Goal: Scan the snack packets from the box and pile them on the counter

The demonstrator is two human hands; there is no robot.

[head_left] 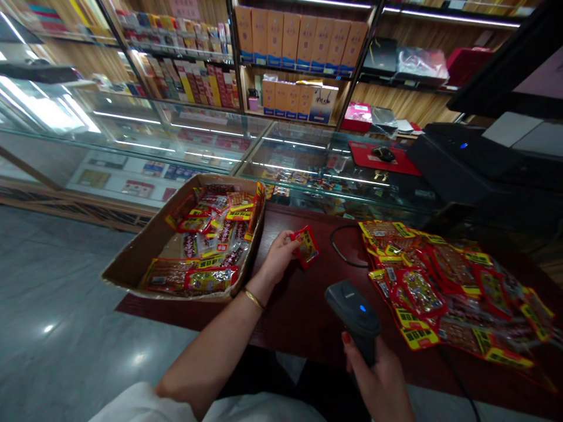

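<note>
Pinched in the fingers of my left hand (280, 256) is a small red-and-yellow snack packet (307, 247), held over the dark red table. My right hand (379, 375) is wrapped round the handle of a black barcode scanner (353, 308), which has a blue light on top. The scanner's head points toward the packet, with a gap between them. Left of my left hand stands a cardboard box (127, 287) with several snack packets (211, 280) inside. On the right, a spread-out pile of similar red-and-yellow packets (422, 290) lies on the table.
A black cable (336, 249) curls beside the pile. Behind the table runs a glass display counter (290, 149), with a mouse (383, 154) on a red mat (402, 166). At the right stand a black printer-like machine (466, 158) and a dark monitor (497, 64). Shelves of boxes (299, 38) line the wall.
</note>
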